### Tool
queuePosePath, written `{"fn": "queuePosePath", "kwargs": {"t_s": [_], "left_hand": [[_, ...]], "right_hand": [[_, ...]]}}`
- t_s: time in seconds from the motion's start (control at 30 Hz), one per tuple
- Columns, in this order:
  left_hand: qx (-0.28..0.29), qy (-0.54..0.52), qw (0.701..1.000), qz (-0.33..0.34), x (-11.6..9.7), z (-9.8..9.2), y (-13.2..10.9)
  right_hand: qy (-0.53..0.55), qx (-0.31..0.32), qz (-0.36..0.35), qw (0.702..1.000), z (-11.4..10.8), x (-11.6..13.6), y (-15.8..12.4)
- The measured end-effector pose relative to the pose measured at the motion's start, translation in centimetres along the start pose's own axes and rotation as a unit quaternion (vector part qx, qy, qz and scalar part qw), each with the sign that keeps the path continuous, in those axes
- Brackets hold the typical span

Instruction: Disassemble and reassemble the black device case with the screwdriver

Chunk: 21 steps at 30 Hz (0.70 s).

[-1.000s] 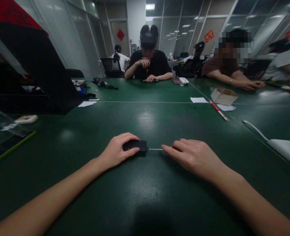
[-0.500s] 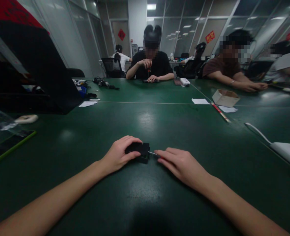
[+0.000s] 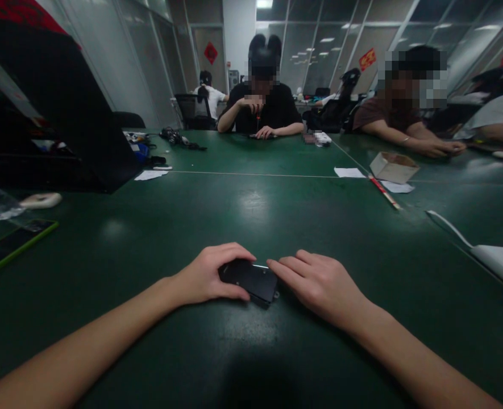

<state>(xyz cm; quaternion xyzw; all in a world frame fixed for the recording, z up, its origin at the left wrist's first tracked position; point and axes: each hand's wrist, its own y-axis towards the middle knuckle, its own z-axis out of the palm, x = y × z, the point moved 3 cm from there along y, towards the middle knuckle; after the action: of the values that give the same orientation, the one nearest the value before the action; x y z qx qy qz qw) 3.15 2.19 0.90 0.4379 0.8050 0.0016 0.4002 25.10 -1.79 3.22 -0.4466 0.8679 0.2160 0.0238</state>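
Near the middle of the green table, a flat black rectangular case [image 3: 255, 279] lies turned at a slant, small screws showing on its top face. My left hand [image 3: 211, 275] grips its left end, thumb along the near side and fingers over the far side. A small tab sticks out at the case's right end. My right hand [image 3: 315, 278] is closed on a thin screwdriver [image 3: 260, 266], whose pale metal shaft points left along the case's far edge. The fingers hide its handle. Whether the shaft touches the case I cannot tell.
Across the table a person [image 3: 262, 108] works with a screwdriver; another sits at the right. A small open box [image 3: 394, 167] and papers [image 3: 349, 172] lie at the back right. A black panel [image 3: 59, 102] stands at the left, a white device [image 3: 501, 264] far right.
The case has turned and shifted toward me and right, showing more of its top face. The screwdriver has gone from the case's right end to its far edge.
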Motion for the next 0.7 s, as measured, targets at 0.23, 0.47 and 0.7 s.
{"fn": "queuePosePath", "kwargs": {"t_s": [0.23, 0.47, 0.7], "left_hand": [[-0.006, 0.021, 1.0, -0.013, 0.9, -0.4, -0.3], [-0.013, 0.011, 0.999, 0.029, 0.4, 0.0, -0.3], [-0.008, 0.001, 1.0, 0.019, -0.1, -0.1, -0.1]], "right_hand": [[-0.02, -0.008, 0.014, 1.0, 0.0, 0.7, 0.2], [0.252, 0.038, 0.103, 0.961, 2.3, 0.2, 0.2], [0.251, 0.059, 0.128, 0.958, 1.8, -0.6, -0.2]]}}
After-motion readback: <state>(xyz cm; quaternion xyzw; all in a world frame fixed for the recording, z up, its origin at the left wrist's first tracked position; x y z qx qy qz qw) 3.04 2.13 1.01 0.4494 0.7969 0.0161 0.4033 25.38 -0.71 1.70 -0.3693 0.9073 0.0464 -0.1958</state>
